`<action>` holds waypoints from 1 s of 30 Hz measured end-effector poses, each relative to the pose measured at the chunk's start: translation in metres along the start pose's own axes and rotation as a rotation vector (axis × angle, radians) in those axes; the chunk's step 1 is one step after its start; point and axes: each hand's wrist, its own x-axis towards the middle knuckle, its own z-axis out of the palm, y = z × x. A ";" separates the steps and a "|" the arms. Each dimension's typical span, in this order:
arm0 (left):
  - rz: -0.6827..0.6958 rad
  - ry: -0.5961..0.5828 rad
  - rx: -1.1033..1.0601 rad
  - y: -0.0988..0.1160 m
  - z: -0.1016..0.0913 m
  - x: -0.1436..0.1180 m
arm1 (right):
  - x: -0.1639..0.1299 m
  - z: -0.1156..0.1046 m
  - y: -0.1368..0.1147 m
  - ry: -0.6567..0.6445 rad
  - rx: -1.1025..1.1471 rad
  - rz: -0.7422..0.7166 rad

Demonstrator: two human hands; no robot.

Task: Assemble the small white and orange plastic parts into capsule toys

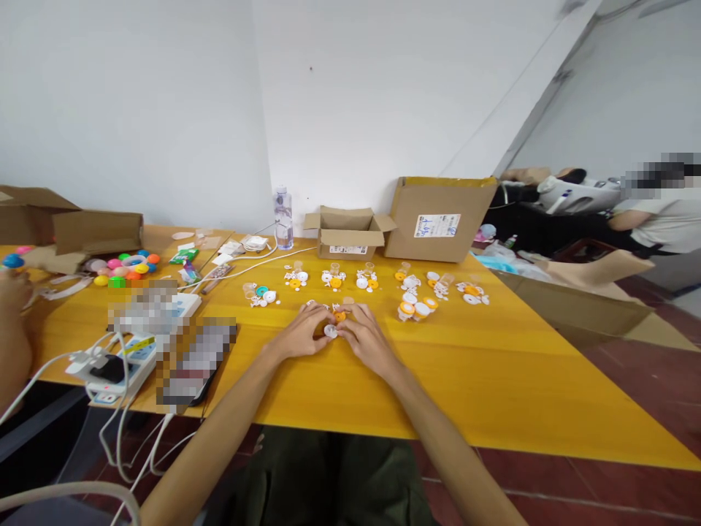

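Note:
A small clear, round plastic piece (331, 332) sits between my two hands, low over the table. My left hand (302, 330) curls around it from the left, with the thumb at its edge. From the right, the bent fingers of my right hand (366, 337) reach its other edge. Just behind it is an orange round part (340, 316), partly hidden by my fingers. Small white parts (310, 303) lie beyond my left fingertips. To the right stands a cluster of white and orange capped pieces (419, 307).
Piles of small white and orange parts with clear cups (335, 278) form a row behind my hands. An open carton (350, 237), a larger box (441, 219) and a bottle (283, 219) line the wall. Left are a phone (200, 361), a power strip (139, 358) and another person's arm (12, 329).

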 end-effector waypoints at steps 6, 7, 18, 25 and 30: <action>-0.005 -0.001 -0.010 0.000 0.000 -0.001 | 0.000 0.001 -0.001 0.002 -0.002 -0.001; -0.008 -0.001 -0.014 0.000 0.000 -0.001 | 0.000 0.001 -0.001 -0.003 -0.003 -0.002; 0.002 0.015 -0.057 -0.004 0.004 0.000 | 0.001 0.005 0.000 0.036 -0.009 -0.037; 0.012 0.023 -0.063 -0.005 0.004 0.001 | 0.000 0.005 0.000 0.051 -0.029 -0.028; 0.018 0.024 -0.060 -0.005 0.004 0.000 | 0.001 0.004 -0.001 0.049 -0.031 -0.021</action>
